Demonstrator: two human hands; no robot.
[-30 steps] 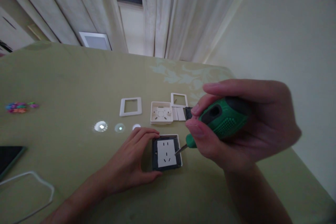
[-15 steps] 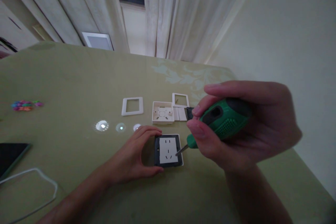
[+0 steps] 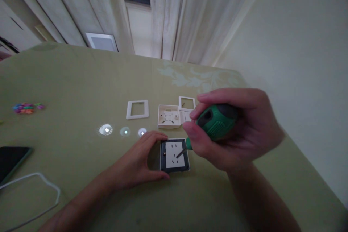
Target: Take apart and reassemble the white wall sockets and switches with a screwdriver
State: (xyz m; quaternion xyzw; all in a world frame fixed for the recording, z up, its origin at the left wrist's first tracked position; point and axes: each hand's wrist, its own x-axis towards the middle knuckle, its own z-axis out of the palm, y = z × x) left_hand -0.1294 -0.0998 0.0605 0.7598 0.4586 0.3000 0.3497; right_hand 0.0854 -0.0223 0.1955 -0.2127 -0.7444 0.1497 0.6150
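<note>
A wall socket (image 3: 174, 155) with a white face and dark surround lies on the table in a white base. My left hand (image 3: 138, 159) grips it from the left, thumb at the near edge and fingers at the far edge. In my right hand (image 3: 231, 130) is a green and black screwdriver (image 3: 219, 121), held by its handle. Its shaft slants down to the left over the socket's white face; whether the tip touches it I cannot tell. A small brass-coloured screw (image 3: 164, 153) shows at the socket's left side.
Behind the socket are an open white mounting box (image 3: 168, 116), a white frame (image 3: 137, 110) and a second white frame (image 3: 187, 103). Colourful small pieces (image 3: 27, 107), a dark flat device (image 3: 13, 163) and a white cable (image 3: 40, 175) lie on the left. A wall (image 3: 304, 61) stands at right.
My right hand has moved left with the screwdriver, and its tip has shifted left across the socket's face. My left hand stays on the socket.
</note>
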